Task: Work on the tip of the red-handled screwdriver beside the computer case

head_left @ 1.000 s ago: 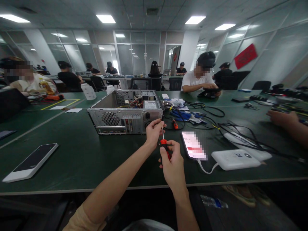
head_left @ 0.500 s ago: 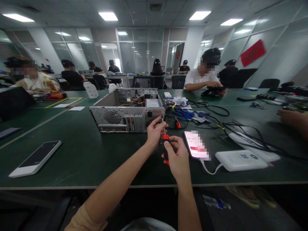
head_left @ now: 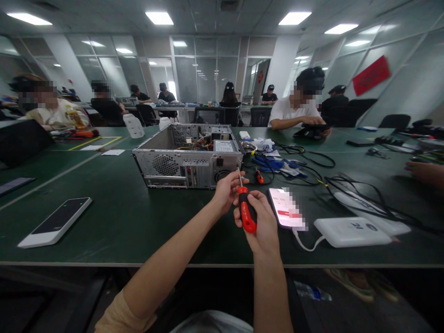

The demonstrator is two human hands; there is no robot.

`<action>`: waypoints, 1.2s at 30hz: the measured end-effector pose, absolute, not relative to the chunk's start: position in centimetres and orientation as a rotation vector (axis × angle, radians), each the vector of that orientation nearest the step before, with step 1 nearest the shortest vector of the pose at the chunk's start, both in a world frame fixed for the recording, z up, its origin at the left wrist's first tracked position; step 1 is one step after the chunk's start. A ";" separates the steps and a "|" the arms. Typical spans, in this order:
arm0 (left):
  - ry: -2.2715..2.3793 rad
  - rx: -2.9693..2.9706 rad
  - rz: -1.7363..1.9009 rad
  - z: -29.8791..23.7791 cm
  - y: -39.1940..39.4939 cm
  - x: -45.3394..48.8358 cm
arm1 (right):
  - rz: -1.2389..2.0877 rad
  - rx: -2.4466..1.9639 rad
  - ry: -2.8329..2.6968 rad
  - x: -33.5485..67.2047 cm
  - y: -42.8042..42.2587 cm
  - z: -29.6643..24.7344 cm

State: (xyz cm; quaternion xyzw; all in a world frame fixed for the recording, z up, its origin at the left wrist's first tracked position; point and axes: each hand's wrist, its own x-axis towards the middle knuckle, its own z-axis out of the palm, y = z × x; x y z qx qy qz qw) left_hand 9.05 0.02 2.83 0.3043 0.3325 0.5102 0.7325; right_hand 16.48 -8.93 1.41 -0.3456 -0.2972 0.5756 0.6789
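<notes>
Head view: the computer case (head_left: 194,156) stands open-topped on the green table (head_left: 114,222), and the screwdriver (head_left: 243,200) is in front of its right-hand end, shaft directed at the near panel by that corner. Principal risk, in judgement: the tip could skid and score the panel, or catch the left hand (head_left: 225,192), should the shaft go askew under pressure, since those fingers sit right beside it. A slack grip could also drop the tool before the case. Whether the tip is seated cannot be confirmed. Finger positions: the right hand (head_left: 266,223) is curled about the handle, thumb to one side, fingertips to the other, red butt exposed between. Left fingers are partly bent, close to the shaft near its tip; contact, or any small item held, cannot be determined. Just right of the case lies an orange-handled tool (head_left: 259,176).
</notes>
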 end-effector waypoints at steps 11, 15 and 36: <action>0.674 0.653 1.013 3.2 -0.1 8.4 | 1.459 -0.660 -0.497 15.9 -8.7 1.7; 0.769 0.732 1.048 2.8 0.2 8.4 | 1.416 -0.761 -0.610 15.8 -8.9 1.1; 0.766 0.811 1.065 2.0 0.4 8.4 | 0.774 -1.094 -1.058 14.7 -11.6 -0.2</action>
